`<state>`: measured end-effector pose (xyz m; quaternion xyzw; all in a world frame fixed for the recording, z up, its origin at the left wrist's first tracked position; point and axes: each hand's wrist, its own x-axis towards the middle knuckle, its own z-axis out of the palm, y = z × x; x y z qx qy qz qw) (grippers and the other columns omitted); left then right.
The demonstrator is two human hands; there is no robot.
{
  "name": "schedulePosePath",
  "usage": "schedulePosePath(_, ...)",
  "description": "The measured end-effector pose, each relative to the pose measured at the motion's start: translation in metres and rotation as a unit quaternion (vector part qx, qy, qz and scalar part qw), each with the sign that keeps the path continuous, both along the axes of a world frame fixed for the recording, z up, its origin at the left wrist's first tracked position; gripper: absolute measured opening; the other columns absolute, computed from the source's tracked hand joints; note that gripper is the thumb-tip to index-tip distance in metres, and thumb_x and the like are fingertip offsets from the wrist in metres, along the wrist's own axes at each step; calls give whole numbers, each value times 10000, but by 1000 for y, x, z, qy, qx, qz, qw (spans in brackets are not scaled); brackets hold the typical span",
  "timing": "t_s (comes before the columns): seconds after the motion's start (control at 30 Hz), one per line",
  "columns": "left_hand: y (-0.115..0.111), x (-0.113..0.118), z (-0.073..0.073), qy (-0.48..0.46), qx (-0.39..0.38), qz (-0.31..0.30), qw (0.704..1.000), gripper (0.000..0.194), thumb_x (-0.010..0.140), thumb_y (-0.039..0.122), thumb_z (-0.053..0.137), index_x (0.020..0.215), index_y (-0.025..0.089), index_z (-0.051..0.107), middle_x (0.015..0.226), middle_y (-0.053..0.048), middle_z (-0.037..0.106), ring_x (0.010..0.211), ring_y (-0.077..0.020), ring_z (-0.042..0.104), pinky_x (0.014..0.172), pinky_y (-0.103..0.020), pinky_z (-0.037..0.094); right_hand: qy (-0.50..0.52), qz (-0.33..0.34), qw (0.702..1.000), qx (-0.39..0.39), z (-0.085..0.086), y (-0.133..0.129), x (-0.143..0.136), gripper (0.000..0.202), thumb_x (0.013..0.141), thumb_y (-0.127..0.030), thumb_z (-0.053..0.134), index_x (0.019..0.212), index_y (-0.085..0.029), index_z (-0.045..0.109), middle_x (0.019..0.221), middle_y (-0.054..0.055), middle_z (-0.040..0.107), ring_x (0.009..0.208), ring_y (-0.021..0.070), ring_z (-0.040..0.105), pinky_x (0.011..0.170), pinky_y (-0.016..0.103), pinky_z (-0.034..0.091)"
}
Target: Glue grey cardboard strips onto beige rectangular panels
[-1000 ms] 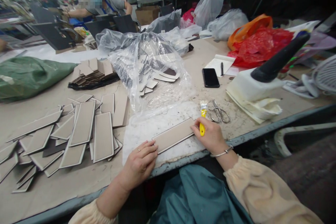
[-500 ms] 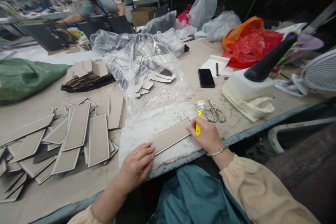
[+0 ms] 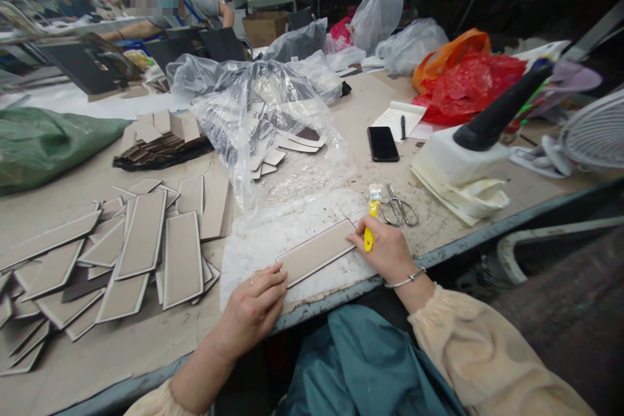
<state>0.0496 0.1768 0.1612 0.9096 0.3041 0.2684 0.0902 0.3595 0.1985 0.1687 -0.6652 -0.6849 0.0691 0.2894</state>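
A long beige panel (image 3: 316,252) lies slanted on a white sheet (image 3: 244,240) at the table's front edge. My left hand (image 3: 256,304) has its fingers together, gripping the panel's left end. At the right end, my right hand (image 3: 383,244) pinches the panel's corner and also holds a yellow-handled brush (image 3: 372,214), bristles pointing away from me. Scissors (image 3: 400,208) lie just beyond my right hand. Many similar panels with pale borders (image 3: 141,234) are spread in a loose pile to the left.
A clear plastic bag (image 3: 234,136) with more pieces lies behind the sheet. Farther right are a phone (image 3: 383,144), a notepad (image 3: 397,118) with a pen, a white container (image 3: 461,156) and a fan (image 3: 597,133). A green bag (image 3: 53,146) lies left; a person (image 3: 195,6) leans beyond.
The brush in my right hand has tilted slightly to the right. Both hands stay at the panel's ends. The person in the background has shifted posture.
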Motion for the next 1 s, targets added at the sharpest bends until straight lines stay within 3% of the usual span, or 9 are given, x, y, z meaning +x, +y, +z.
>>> schedulePosePath(0.2, -3, -1, 5, -3, -6, 24, 1000, 232, 854, 90, 538, 1042, 190, 630, 1056, -78, 690, 1172, -237, 583, 1033, -443, 483, -19, 4, 1000, -10, 3, -1, 1, 176, 793, -318, 678, 761, -213, 541, 671, -28, 610, 621, 143, 591, 595, 239, 370)
schedulePosePath(0.3, -8, 8, 14, -27, -23, 39, 999, 314, 857, 114, 508, 1152, 185, 590, 1121, -104, 668, 1215, -250, 547, 1014, -445, 496, -44, 10, 999, 6, 2, 0, 1, 150, 831, -316, 623, 765, -214, 535, 687, -18, 615, 625, 146, 590, 588, 243, 368)
schedulePosePath(0.4, -15, 37, 25, 18, -50, 44, 998, 468, 896, 227, 498, 1351, 132, 442, 1333, -153, 552, 1329, -274, 430, 1071, -463, 441, -51, 27, 998, 22, 2, 1, 2, 164, 862, -338, 580, 770, -211, 530, 703, -9, 619, 637, 146, 595, 592, 242, 375)
schedulePosePath(0.5, -20, 82, 33, 101, -100, 62, 988, 632, 931, 446, 448, 1426, 72, 330, 1471, -180, 389, 1392, -298, 323, 1127, -473, 359, -55, 36, 997, 27, 1, 1, 4, 215, 879, -392, 552, 763, -212, 526, 685, -6, 611, 612, 148, 586, 574, 245, 368)
schedulePosePath(0.63, -14, 122, 29, 146, -124, 74, 979, 800, 917, 625, 320, 1447, 28, 270, 1519, -203, 277, 1429, -316, 219, 1169, -471, 256, -65, 35, 996, 47, -3, 2, 8, 289, 892, -462, 511, 742, -215, 522, 637, 0, 586, 549, 149, 545, 529, 258, 324)
schedulePosePath(0.73, -11, 111, 22, 192, -118, 79, 971, 812, 915, 639, 297, 1450, 29, 263, 1532, -202, 239, 1439, -304, 190, 1174, -471, 230, -59, 43, 996, 54, -8, 4, 9, 305, 882, -483, 516, 738, -214, 524, 621, 6, 576, 540, 154, 536, 521, 262, 313)
schedulePosePath(0.83, -13, 77, 20, 236, -103, 85, 962, 769, 921, 609, 338, 1465, 73, 248, 1542, -175, 222, 1442, -287, 188, 1163, -480, 243, -65, 45, 996, 47, -10, 5, 9, 265, 880, -438, 536, 740, -213, 518, 646, 9, 584, 579, 163, 553, 552, 265, 340)
schedulePosePath(1.0, -16, 35, 19, 289, -52, 86, 952, 695, 931, 517, 413, 1458, 86, 275, 1524, -182, 265, 1416, -304, 261, 1117, -494, 319, -94, 59, 993, 31, 4, -1, 0, 125, 868, -263, 573, 762, -204, 544, 691, 37, 609, 686, 194, 582, 642, 291, 417)
